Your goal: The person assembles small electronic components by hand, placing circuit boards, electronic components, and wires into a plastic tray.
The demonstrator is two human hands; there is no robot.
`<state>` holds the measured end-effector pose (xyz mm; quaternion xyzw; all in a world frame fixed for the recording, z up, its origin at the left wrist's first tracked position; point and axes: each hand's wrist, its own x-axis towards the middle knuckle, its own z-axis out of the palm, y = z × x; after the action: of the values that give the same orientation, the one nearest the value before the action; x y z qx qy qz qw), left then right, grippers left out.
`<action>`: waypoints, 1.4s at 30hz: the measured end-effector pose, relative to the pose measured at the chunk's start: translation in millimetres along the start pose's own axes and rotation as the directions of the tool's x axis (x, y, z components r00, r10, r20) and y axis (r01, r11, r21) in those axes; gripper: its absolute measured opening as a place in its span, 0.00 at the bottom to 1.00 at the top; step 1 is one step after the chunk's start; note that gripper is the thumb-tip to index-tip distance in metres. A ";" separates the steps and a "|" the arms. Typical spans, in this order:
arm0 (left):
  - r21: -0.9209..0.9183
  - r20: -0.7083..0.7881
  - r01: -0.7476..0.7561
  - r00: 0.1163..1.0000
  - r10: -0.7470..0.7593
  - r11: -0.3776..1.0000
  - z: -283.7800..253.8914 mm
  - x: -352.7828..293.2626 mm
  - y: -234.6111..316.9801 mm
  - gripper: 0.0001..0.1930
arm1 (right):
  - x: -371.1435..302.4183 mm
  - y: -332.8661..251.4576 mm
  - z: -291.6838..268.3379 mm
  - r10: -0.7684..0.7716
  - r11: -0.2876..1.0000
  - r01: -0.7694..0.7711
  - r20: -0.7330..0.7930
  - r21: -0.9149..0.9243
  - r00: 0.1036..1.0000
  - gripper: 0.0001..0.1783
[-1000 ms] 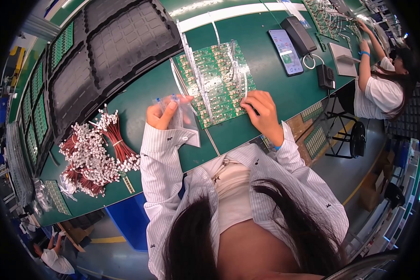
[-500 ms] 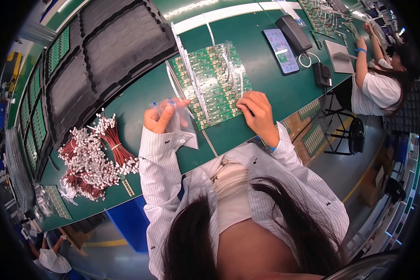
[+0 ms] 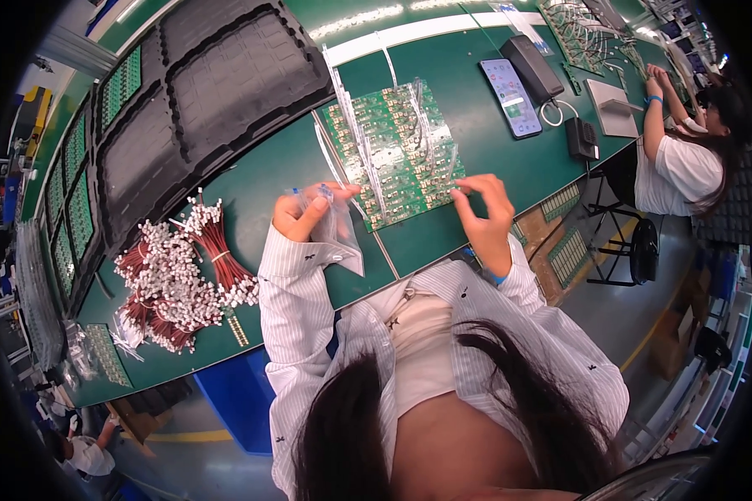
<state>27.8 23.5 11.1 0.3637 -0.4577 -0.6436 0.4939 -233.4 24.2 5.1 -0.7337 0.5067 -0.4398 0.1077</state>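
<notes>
A green circuit board panel [image 3: 405,163] lies on the green table in front of me, with long pale strips [image 3: 355,138] standing over its left part and more on its right part. At the panel's lower left, my left hand [image 3: 309,215] is closed on a clear plastic bag [image 3: 342,242] that has small blue bits near its top. My right hand [image 3: 486,215] is just off the panel's lower right edge, thumb and forefinger brought together in a pinch. Whatever might sit between those fingertips is too small to make out.
Bundles of red wires with white connectors [image 3: 171,284] lie at left. Behind them is a large black tray [image 3: 234,75] with green boards. A phone [image 3: 510,98], a black case [image 3: 533,71] and a black adapter [image 3: 581,138] are at right. A co-worker [image 3: 685,159] sits beyond.
My right hand has drawn slightly away from the panel's right edge, toward the lower right. My left hand still grips the bag. The whole view has shifted a little.
</notes>
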 end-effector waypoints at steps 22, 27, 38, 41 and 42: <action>0.069 0.237 0.086 0.966 -0.100 0.994 11.9 1.4 5.3 0.14 | 11.6 -52.0 15.1 0.159 0.602 -0.565 0.608 0.565 0.778 0.04; 0.024 0.208 0.046 0.977 -0.049 0.999 7.8 4.5 0.6 0.14 | 3.1 -28.0 -5.4 0.278 0.538 -0.472 0.382 0.698 0.881 0.03; 0.025 0.169 0.036 0.985 -0.040 0.999 0.5 4.3 -5.6 0.17 | -4.5 17.2 -5.3 0.090 0.971 -0.136 0.227 0.196 0.970 0.05; 0.032 0.161 0.041 0.986 -0.046 0.999 0.1 5.2 -6.3 0.17 | -5.3 20.2 -3.5 0.037 0.985 -0.071 0.210 0.157 0.977 0.06; 0.024 0.148 0.054 0.987 -0.057 0.998 0.2 4.2 -6.2 0.17 | -5.6 20.1 -3.5 0.046 0.983 -0.082 0.210 0.164 0.977 0.06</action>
<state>24.6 20.0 5.2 0.3321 -0.4894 -0.6779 0.4366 -249.6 20.5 -8.0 -0.7464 0.4764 -0.4000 0.2366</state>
